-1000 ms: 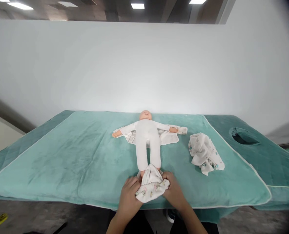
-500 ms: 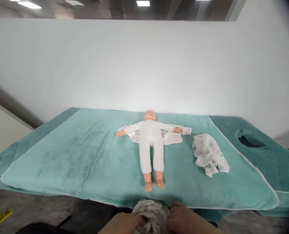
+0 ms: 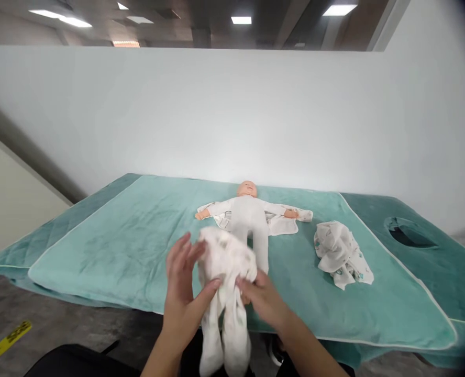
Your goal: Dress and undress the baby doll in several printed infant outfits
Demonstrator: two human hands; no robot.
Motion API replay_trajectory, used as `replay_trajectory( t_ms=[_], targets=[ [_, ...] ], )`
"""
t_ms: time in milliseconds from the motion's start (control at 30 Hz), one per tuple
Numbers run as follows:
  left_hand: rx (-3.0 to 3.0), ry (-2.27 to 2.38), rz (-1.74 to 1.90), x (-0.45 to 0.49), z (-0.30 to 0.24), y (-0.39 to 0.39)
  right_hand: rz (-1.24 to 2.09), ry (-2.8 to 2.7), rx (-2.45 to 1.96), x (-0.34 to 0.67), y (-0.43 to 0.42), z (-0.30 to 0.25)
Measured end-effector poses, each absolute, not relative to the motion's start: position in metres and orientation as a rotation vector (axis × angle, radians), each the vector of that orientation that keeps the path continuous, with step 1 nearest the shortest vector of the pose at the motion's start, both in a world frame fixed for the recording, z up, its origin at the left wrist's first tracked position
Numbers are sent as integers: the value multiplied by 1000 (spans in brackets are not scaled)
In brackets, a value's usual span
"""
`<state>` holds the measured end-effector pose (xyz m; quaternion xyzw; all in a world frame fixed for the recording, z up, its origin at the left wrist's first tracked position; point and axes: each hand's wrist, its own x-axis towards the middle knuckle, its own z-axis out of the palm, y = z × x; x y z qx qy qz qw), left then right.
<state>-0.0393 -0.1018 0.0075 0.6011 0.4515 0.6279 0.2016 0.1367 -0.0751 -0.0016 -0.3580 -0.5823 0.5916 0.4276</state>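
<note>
A baby doll [image 3: 250, 217] in a white bodysuit lies on its back, arms spread, on the teal towel [image 3: 138, 235], over an open printed garment [image 3: 281, 224]. Its lower legs are hidden behind the cloth I hold. My left hand [image 3: 183, 293] and my right hand [image 3: 262, 296] both grip small white printed baby trousers [image 3: 227, 293], raised in front of me above the towel's near edge, the two legs hanging down.
A crumpled white printed cloth [image 3: 340, 252] lies on the towel to the doll's right. The darker teal massage table [image 3: 432, 262] has a face hole [image 3: 409, 235] at its right end. A white wall runs behind it. Grey floor with yellow tape [image 3: 4, 345] lies lower left.
The trousers came off the doll's feet, dropped to the bottom edge of view, and are now lifted higher in both hands with the legs hanging. The view shifted slightly.
</note>
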Motion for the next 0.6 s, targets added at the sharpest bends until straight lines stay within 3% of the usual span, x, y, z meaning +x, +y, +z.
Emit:
replay_trajectory(
  t_ms=[100, 200, 400, 600],
  targets=[
    [1760, 1561, 1524, -43, -21, -78, 1418, -1223, -822, 112, -38, -4],
    [1589, 1692, 1383, -51, -57, -60, 1293, -1470, -926, 103, -6, -22],
    [1378, 1907, 1398, -64, -89, -57, 1088, -1655, -1087, 147, 38, -67],
    [1400, 1590, 1334, -26, -79, -34, 700, -1564, -1341, 200, 142, -58]
  ],
)
